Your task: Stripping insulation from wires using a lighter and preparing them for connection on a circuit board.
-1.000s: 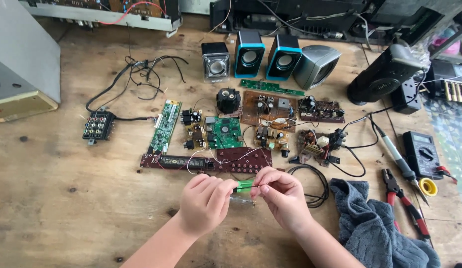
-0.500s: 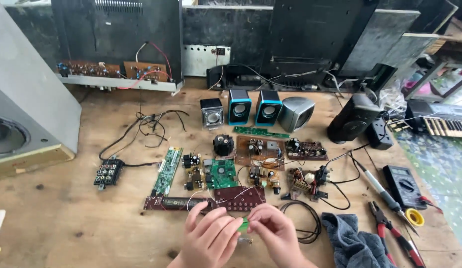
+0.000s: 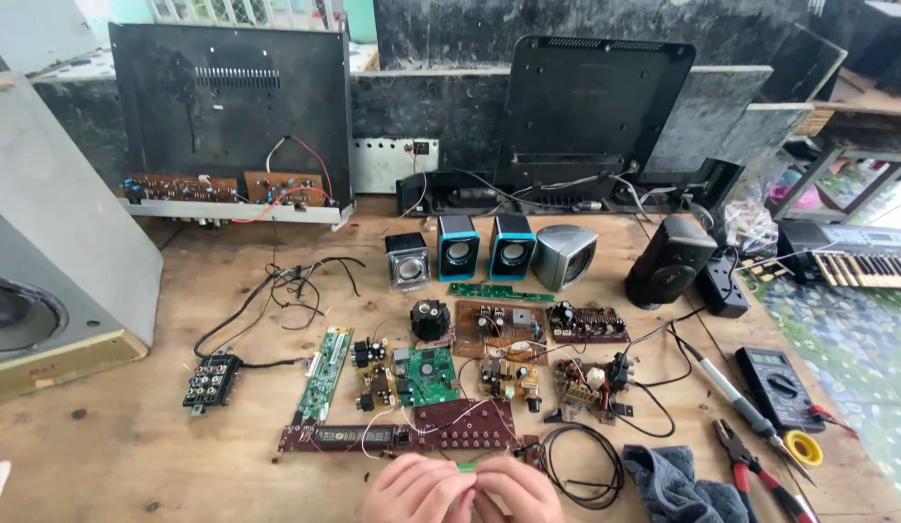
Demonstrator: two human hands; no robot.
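Left hand (image 3: 419,491) and right hand (image 3: 520,494) meet, fingertips pinched together on a small green component (image 3: 466,467); just beyond lies the long brown circuit board (image 3: 412,433); manipulation step apparently underway; further handling demands a steady fine grip.

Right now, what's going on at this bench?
A person's left hand and right hand are together at the near edge of the wooden bench, pinching a small green part between them. Just beyond lies a long dark red board, with more circuit boards, small speakers and a coil of black cable spread around. Pliers, a soldering iron and a multimeter lie at the right, untouched.
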